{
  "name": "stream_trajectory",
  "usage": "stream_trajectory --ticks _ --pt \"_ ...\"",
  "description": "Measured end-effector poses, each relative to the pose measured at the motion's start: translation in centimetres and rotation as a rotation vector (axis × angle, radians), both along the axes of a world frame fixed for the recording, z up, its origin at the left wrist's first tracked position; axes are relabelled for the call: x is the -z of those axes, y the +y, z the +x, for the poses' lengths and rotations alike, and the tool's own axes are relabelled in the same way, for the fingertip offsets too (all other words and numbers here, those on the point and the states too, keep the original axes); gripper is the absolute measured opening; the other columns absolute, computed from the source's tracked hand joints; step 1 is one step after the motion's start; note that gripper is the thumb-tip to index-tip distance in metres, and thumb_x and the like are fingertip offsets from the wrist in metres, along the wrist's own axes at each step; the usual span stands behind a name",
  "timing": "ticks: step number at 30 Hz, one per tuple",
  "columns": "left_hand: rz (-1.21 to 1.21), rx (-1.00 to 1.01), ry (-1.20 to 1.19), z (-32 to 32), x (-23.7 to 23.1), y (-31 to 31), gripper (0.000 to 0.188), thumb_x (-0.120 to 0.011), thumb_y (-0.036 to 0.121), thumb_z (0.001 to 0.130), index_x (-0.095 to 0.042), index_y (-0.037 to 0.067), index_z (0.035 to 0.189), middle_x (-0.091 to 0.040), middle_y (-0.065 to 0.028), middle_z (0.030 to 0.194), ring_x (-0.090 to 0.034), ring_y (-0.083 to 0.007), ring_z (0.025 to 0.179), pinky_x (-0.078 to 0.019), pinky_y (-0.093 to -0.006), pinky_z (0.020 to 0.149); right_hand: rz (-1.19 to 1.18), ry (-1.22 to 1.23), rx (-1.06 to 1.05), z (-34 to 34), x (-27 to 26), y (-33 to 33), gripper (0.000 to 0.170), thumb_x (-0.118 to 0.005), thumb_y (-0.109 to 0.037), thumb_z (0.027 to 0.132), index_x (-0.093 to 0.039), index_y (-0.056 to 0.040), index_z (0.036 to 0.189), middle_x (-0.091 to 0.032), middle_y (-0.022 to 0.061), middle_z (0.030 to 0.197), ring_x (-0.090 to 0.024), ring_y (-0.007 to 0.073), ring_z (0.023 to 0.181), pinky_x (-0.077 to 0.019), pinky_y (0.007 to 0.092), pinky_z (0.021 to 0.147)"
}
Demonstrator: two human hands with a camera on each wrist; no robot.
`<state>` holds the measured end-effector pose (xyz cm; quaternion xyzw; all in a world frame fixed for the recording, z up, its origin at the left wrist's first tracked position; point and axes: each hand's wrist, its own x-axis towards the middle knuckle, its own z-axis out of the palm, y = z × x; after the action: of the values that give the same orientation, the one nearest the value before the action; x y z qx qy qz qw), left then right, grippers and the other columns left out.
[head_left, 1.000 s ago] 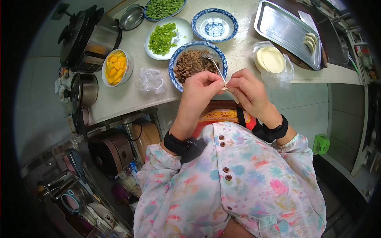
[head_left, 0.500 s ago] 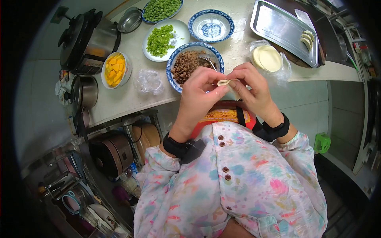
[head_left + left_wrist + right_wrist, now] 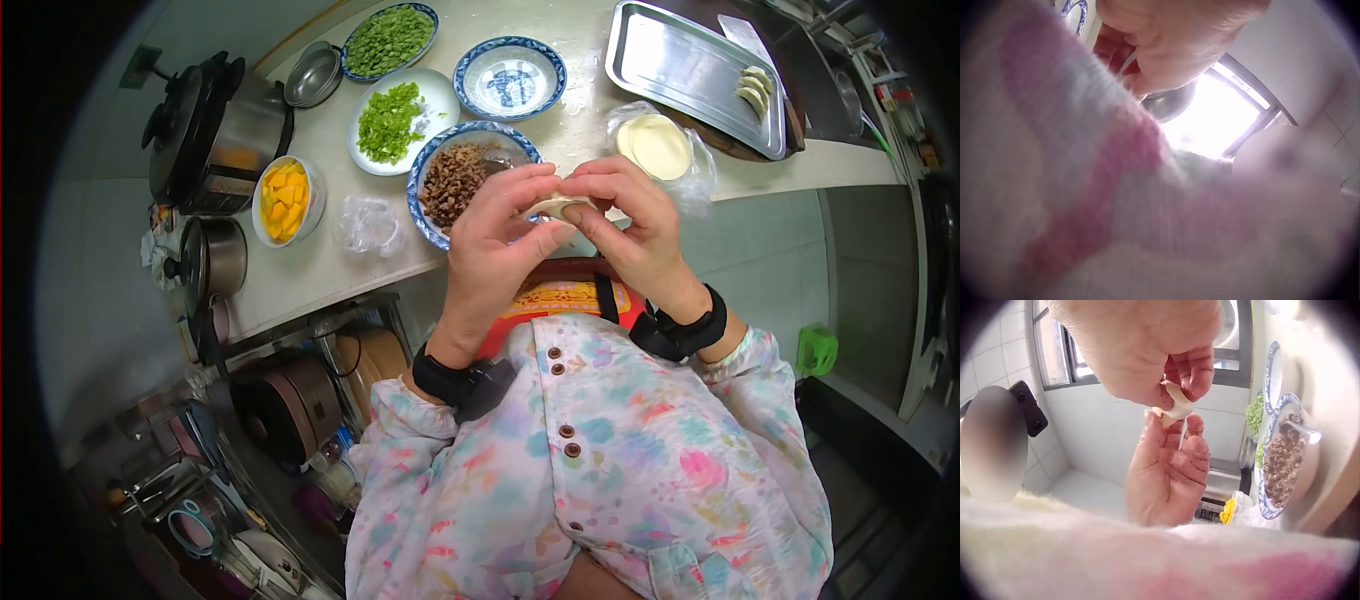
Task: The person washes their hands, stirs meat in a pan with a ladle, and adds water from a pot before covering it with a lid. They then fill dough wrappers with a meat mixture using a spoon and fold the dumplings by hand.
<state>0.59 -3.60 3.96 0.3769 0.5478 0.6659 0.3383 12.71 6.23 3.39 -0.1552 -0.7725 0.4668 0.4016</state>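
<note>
A pale folded dough wrapper [image 3: 556,206] is held between both hands in front of the filling bowl. My left hand [image 3: 500,235] supports one end with its thumb and fingers. My right hand [image 3: 640,225] pinches the other end. In the right wrist view the wrapper [image 3: 1179,405] curves between the right hand [image 3: 1147,347] above and the left hand [image 3: 1169,472] below. The left wrist view shows part of the left hand [image 3: 1172,37]; a sleeve covers much of it. Brown minced filling [image 3: 452,185] and a spoon lie in the blue-rimmed bowl [image 3: 418,212].
Round wrappers [image 3: 655,147] lie on plastic at the right, below a metal tray [image 3: 680,75] with several folded dumplings [image 3: 754,92]. An empty-looking bowl [image 3: 510,80], chopped greens [image 3: 390,122], orange-yellow cubes [image 3: 284,200] and crumpled plastic [image 3: 372,226] surround the filling bowl.
The wrapper has turned from a narrow fold near the fingertips to a wider curved piece held between both hands. The counter items sit slightly lower and further left in the head view.
</note>
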Motion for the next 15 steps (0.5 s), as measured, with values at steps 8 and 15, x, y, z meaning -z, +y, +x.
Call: stream_trajectory --ticks 8,15 --pt "-0.007 0.01 0.146 0.2 1.2 0.0 0.019 -0.06 -0.002 0.081 -0.062 -0.002 0.1 -0.058 -0.0129 0.109 -0.059 -0.0145 0.09 -0.0523 -0.024 0.073 0.259 -0.029 0.115 0.8 0.3 0.2 0.017 -0.064 0.003 0.072 -0.061 -0.001 0.088 -0.059 0.011 0.077 -0.056 0.0209 0.061 -0.0449 0.0278 0.055" --pt "-0.073 -0.112 -0.145 1.3 0.2 0.8 0.018 -0.058 0.0 0.083 -0.061 -0.002 0.101 -0.062 -0.0102 0.096 -0.062 -0.0146 0.081 -0.0517 -0.0243 0.072 0.25 0.058 0.165 0.2 -0.1 0.1 0.022 -0.063 0.0 0.074 -0.061 0.0005 0.096 -0.059 0.0123 0.079 -0.057 0.0241 0.067 -0.0458 0.0311 0.056"
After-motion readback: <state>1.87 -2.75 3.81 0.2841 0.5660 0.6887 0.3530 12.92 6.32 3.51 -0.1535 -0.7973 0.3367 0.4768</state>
